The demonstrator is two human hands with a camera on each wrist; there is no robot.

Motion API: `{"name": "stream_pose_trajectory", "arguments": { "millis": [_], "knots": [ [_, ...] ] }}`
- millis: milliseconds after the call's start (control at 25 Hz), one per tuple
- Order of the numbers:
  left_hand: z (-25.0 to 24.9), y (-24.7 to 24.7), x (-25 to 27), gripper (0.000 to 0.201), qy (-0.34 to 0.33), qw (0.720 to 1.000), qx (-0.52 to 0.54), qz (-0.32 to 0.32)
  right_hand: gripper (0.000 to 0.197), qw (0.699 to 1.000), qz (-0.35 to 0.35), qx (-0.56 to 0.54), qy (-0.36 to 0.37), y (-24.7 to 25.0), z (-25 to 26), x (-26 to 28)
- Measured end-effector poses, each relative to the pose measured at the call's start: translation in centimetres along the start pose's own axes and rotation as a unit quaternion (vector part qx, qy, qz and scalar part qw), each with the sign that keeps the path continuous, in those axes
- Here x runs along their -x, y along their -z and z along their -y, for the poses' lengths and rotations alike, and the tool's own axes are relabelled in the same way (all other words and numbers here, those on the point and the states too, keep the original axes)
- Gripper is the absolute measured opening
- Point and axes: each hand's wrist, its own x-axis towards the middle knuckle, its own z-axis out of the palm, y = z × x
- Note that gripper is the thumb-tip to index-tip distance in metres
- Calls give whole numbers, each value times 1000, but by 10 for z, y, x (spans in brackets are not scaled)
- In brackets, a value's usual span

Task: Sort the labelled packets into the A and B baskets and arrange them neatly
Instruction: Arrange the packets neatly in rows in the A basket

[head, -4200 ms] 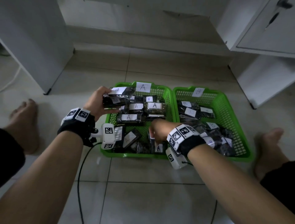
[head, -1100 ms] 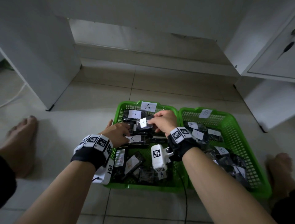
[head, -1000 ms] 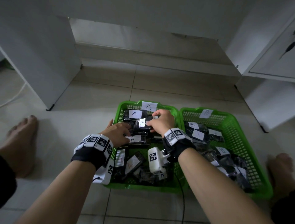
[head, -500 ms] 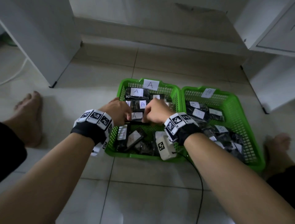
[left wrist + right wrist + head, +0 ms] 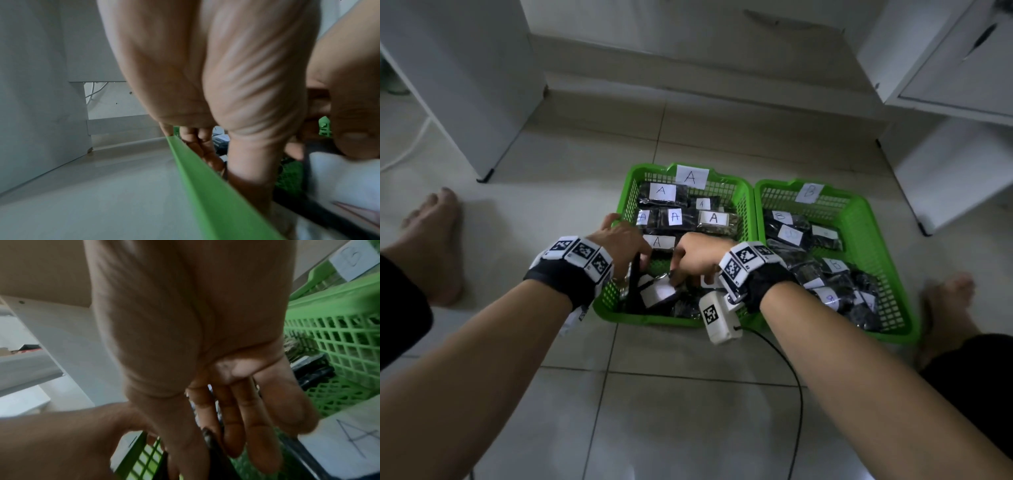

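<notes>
Basket A (image 5: pixel 654 320) is a green basket holding rows of dark packets (image 5: pixel 674 216) with white A labels at its far end. Basket B (image 5: pixel 873 240) stands to its right with B-labelled packets (image 5: pixel 789 234). Both hands are low in the near end of basket A. My left hand (image 5: pixel 625 245) grips a thin dark packet (image 5: pixel 635 291) that stands on edge, with the thumb (image 5: pixel 349 121) pressed on it. My right hand (image 5: pixel 693 258) pinches a white-labelled packet (image 5: pixel 659 293) beside it. In the right wrist view a dark packet edge (image 5: pixel 209 441) sits between its thumb and fingers.
White cabinets stand at the far left (image 5: pixel 458 85) and far right (image 5: pixel 955 164) on the tiled floor. Bare feet rest at the left (image 5: pixel 438 246) and right (image 5: pixel 945 308) of the baskets. A black cable (image 5: pixel 796 394) runs from the right wrist camera across the floor.
Both hands have drawn back from the far rows of basket A to its near end. The A packet the right hand held now lies in the middle row. Both hands now hold loose packets there.
</notes>
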Motion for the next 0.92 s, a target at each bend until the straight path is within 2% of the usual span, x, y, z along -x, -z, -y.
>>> {"name": "stream_pose_trajectory", "arguments": {
  "millis": [80, 200, 240, 320, 400, 480, 560, 640, 800, 920],
  "knots": [
    [12, 5, 2, 33, -5, 999, 39, 1, 20, 999, 12, -36, 4, 14, -10, 7],
    [29, 17, 11, 32, -9, 984, 178, -2, 22, 997, 20, -69, 7, 41, -32, 18],
    [32, 22, 13, 28, -14, 974, 227, -3, 26, 998, 16, -67, 4, 50, -40, 22],
    [37, 28, 11, 21, -16, 959, 279, -42, 20, 996, -21, -86, -13, 64, -56, 26],
    [37, 25, 4, 17, -3, 949, 297, -105, 19, 986, -111, -117, -41, 70, -71, 28],
    [33, 18, -5, 19, 14, 937, 313, -152, 19, 957, -185, -216, -57, 70, -80, 28],
    [27, 12, -13, 22, 20, 928, 321, -190, 29, 949, -167, -263, -47, 67, -80, 27],
    [26, 10, -18, 23, 24, 921, 326, -210, 40, 962, -135, -232, -40, 62, -78, 23],
    [26, 5, -23, 19, 31, 929, 285, -234, 50, 970, -149, -183, -60, 54, -75, 17],
    [28, 8, -19, 16, 32, 927, 309, -208, 60, 965, -162, -197, -59, 52, -73, 18]
  ]
}}
